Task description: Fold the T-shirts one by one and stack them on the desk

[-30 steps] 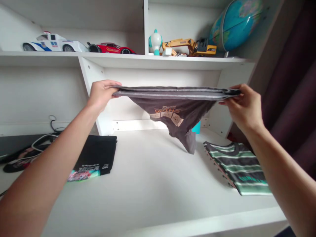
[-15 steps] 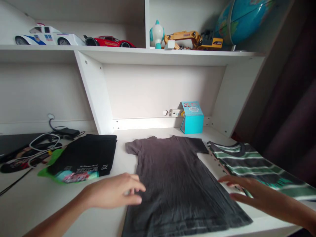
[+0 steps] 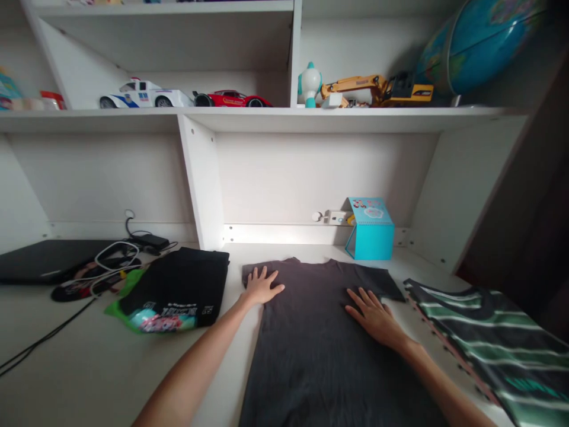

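A dark grey T-shirt (image 3: 311,344) lies spread on the white desk, its collar toward the back panel and its lower end cut off by the frame. My left hand (image 3: 262,287) rests flat on the shirt's left sleeve area with fingers spread. On the upper right part of the shirt, below the right sleeve, my right hand (image 3: 373,314) lies open, palm down. Neither hand grips the cloth. To the right is a folded green and grey striped shirt (image 3: 493,332).
At left sit folded black clothing (image 3: 182,279) in a green-edged bag, coiled cables (image 3: 111,261) and a black laptop (image 3: 48,261). A turquoise desk calendar (image 3: 371,237) stands behind the T-shirt. Toy cars (image 3: 231,99), a toy excavator (image 3: 377,89) and a globe (image 3: 480,47) occupy the shelf above.
Both hands have moved from hovering near the shirt's lower sides up to its shoulder area and now lie flat on it. The camera view has shifted left and up.
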Tool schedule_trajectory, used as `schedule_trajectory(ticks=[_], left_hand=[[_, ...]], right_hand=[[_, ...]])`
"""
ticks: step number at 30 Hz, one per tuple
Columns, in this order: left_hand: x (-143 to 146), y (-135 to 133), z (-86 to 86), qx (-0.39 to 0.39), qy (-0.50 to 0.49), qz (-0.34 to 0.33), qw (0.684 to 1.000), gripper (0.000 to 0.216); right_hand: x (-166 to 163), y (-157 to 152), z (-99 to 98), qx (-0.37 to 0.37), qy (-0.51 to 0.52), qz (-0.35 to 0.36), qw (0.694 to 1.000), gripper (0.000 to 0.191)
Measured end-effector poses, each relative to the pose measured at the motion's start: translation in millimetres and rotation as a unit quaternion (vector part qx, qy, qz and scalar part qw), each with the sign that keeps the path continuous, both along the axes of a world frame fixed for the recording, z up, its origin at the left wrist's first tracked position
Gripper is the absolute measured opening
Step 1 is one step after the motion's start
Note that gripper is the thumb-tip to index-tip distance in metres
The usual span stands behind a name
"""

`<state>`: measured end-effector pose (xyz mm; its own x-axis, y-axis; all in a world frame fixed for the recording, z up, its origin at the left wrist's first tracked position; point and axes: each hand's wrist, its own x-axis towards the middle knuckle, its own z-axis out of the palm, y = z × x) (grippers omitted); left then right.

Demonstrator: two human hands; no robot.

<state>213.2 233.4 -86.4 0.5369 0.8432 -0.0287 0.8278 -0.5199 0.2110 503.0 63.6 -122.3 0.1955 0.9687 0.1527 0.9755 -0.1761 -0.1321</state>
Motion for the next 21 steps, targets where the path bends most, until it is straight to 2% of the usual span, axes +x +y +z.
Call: schedule_trajectory(ticks=[4, 7, 11, 15, 21], left_hand=[[-7, 15, 6.0, -0.043, 0.001, 0.011, 0.999, 0.078], [-20, 32, 13.0, -0.055, -0.014, 0.014, 0.998, 0.062], [-53, 52, 26.5, -0.024, -0.024, 0.074, 0.997, 0.048], [-78, 56, 37.5, -0.041, -0.025, 0.1, 0.994, 0.032], [-65, 49, 37.3, -0.112, -0.054, 0.07, 0.99, 0.022]], right_hand=[[5, 0, -6.2, -0.03, -0.042, -0.005, 0.999, 0.06], [8, 1, -10.8, -0.023, -0.046, -0.013, 0.999, 0.06], [12, 3, -20.9, -0.005, -0.044, -0.019, 0.999, 0.061], [19, 5, -30.8, 0.022, -0.046, -0.006, 0.999, 0.057], [28, 10, -39.5, 0.024, -0.044, -0.005, 0.999, 0.059]])
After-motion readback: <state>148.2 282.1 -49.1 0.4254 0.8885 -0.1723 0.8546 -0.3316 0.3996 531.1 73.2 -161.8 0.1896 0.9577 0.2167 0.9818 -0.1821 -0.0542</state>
